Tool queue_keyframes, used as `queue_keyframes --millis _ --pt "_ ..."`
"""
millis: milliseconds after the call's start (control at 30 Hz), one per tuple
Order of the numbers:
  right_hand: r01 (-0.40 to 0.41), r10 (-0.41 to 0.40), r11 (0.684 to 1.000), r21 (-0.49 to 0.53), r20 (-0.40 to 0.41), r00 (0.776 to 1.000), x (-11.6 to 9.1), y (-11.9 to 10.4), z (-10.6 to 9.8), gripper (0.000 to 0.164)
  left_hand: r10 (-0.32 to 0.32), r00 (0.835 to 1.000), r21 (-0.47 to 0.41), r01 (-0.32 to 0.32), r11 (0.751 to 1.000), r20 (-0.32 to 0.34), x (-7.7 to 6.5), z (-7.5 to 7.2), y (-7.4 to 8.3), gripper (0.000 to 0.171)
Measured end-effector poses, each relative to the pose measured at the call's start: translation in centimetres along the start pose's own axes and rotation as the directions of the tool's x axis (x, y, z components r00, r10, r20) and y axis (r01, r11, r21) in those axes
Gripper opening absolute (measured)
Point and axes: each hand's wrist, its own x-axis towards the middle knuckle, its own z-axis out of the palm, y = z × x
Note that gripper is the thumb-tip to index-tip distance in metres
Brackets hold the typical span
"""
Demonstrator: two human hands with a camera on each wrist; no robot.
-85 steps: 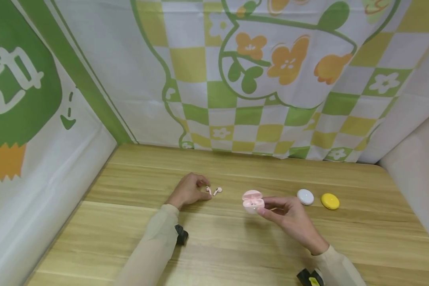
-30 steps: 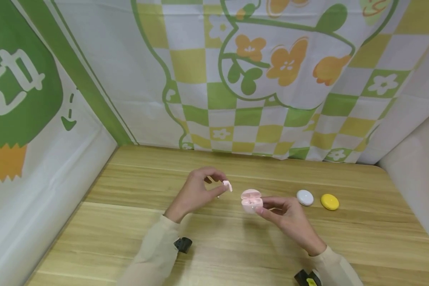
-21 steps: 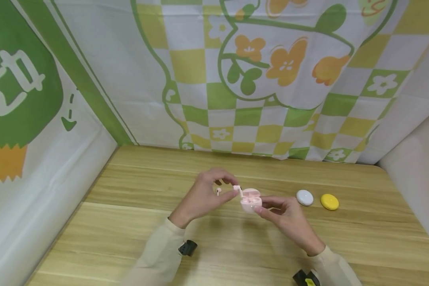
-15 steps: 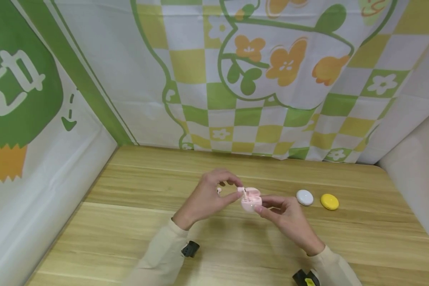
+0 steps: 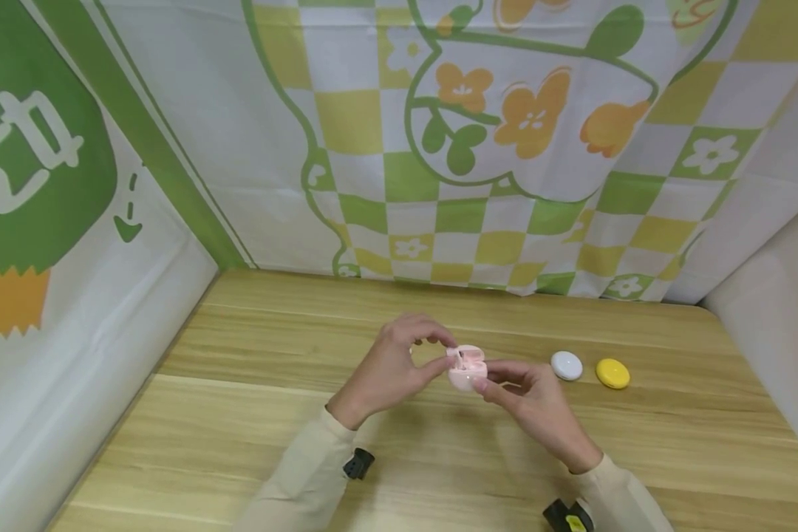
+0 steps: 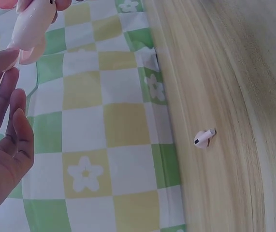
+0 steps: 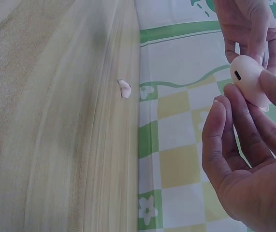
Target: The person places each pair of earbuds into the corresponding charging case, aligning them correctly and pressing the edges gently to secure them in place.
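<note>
My right hand [image 5: 541, 406] holds a pink earbud case [image 5: 463, 380] by its right side, thumb in front, lid raised. At the case's left edge my left hand [image 5: 389, 373] pinches a pink earbud [image 5: 454, 355] between thumb and fingertips, its stem over the case's inside. From the right wrist view, the case shows its rounded underside with a dark port, and the left hand is behind it. A second earbud [image 6: 204, 138] lies on the table; the left hand nearly covers it in the head view, while the right wrist view shows that loose earbud [image 7: 124, 89] plainly.
A white round case [image 5: 567, 366] and a yellow round case [image 5: 613, 374] lie on the wooden table [image 5: 239, 421], right of my hands. A patterned cloth [image 5: 465, 222] hangs along the table's back edge, and a white-and-green sheet [image 5: 140, 295] stands at the left.
My left hand has picked up one earbud from the table and carried it right to the open case, lowering it at the left edge. The right hand has stayed nearly still with the case.
</note>
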Motion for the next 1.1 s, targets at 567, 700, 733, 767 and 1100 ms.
queue_keyframes --millis 567,700,733,767,1100 --pt "0.007 -0.007 1.000 0.018 -0.013 1.000 0.1 -0.2 0.0 0.024 0.010 0.998 -0.012 -0.010 1.000 0.055 0.0 -0.1 0.2 0.011" --pt "0.002 -0.002 1.000 0.015 -0.022 1.000 0.1 -0.1 0.0 0.025 0.001 0.998 -0.020 0.000 1.000 0.063 -0.1 -0.2 0.3 0.011" --pt "0.002 -0.001 1.000 0.014 -0.023 1.000 0.1 -0.1 0.0 0.025 -0.001 0.998 -0.023 0.003 1.000 0.065 -0.1 -0.2 0.2 0.011" --pt "0.001 -0.001 1.000 0.014 -0.023 1.000 0.0 -0.1 0.0 0.025 -0.007 0.998 -0.025 0.009 1.000 0.067 -0.1 -0.2 0.2 0.011" --pt "-0.005 0.005 1.000 0.010 -0.036 0.999 0.0 -0.1 -0.1 0.026 -0.077 0.997 -0.021 0.077 0.997 0.011 -0.5 -0.9 -1.9 0.013"
